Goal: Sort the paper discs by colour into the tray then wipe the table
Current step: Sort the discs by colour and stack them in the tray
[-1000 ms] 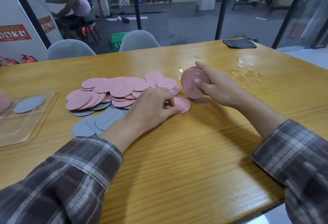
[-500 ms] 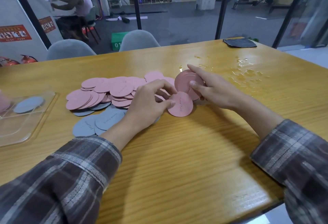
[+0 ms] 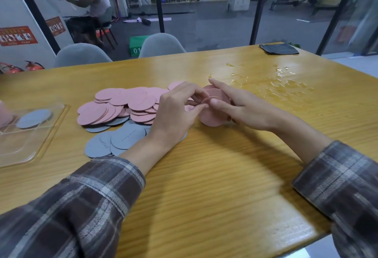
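Here, both forearms stretch over the table (image 3: pixel 204 192) and meet right of the mixed pile (image 3: pixel 122 106): the right hand (image 3: pixel 243 110) clasps a tilted stack of pink discs (image 3: pixel 219 94), forefinger straight along its top, as the left hand (image 3: pixel 176 114) pinches one pink disc (image 3: pixel 210 117) against it.

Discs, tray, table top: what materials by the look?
The pink discs and grey discs: thin, stiff, matte sheet, likely card; no glare, flat overlapping edges. The tray: clear glossy plastic, perhaps acrylic; the table shows through it. The table: wood grain under a glossy coat, varnish or laminate, cannot tell; it reflects light and the spilled liquid beads on it.
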`<state>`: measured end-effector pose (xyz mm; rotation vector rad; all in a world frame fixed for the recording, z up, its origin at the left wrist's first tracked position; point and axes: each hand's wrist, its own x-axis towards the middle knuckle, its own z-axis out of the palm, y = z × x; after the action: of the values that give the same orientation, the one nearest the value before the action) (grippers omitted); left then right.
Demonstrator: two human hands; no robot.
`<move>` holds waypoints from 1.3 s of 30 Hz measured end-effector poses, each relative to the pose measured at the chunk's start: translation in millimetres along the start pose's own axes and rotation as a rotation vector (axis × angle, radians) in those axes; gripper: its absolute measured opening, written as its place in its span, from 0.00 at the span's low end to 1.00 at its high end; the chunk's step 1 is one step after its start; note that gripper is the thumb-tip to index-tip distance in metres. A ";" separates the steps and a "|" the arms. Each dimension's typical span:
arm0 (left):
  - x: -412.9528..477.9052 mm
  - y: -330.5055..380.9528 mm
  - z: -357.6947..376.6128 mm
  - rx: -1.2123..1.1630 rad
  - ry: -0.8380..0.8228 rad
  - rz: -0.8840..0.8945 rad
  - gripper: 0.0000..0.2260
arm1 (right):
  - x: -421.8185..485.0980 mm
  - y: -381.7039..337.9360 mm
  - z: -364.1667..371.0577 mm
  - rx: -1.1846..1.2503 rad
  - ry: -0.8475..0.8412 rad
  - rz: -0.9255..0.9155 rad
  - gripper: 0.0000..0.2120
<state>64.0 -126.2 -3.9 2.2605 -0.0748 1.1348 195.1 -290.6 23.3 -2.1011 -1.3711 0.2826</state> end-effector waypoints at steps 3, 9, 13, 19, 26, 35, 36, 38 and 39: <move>1.5 -0.4 1.3 0.004 0.019 0.007 0.08 | 1.0 1.3 2.3 -0.061 0.007 -0.002 0.34; -0.1 -18.5 -10.9 0.193 -0.064 -0.049 0.10 | 1.9 5.8 -3.8 -0.093 0.060 0.029 0.31; -7.0 -33.2 -21.0 0.425 -0.180 -0.160 0.14 | 2.6 8.4 -2.1 -0.024 0.066 0.054 0.31; -14.3 -27.1 -30.6 0.480 -0.206 -0.212 0.21 | 2.2 5.4 -1.0 -0.058 0.110 0.054 0.31; -14.8 -16.0 -41.9 0.482 -0.161 -0.201 0.20 | 2.4 2.4 4.6 0.020 0.150 0.092 0.29; -13.3 -18.2 -40.7 0.437 -0.233 -0.177 0.21 | 1.2 0.6 4.1 0.068 0.149 0.097 0.27; -13.4 -16.9 -40.7 0.436 -0.228 -0.163 0.21 | 1.1 0.7 3.9 0.056 0.150 0.096 0.27; -13.5 -15.6 -40.5 0.393 -0.216 -0.137 0.21 | 0.9 0.4 4.4 0.059 0.152 0.099 0.27; -13.3 -15.8 -40.1 0.339 -0.204 -0.134 0.21 | 0.9 0.0 4.9 0.068 0.152 0.101 0.27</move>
<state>31.9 -94.5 -3.4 2.6306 0.1998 0.8969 193.1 -288.0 19.6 -2.0933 -1.1546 0.2033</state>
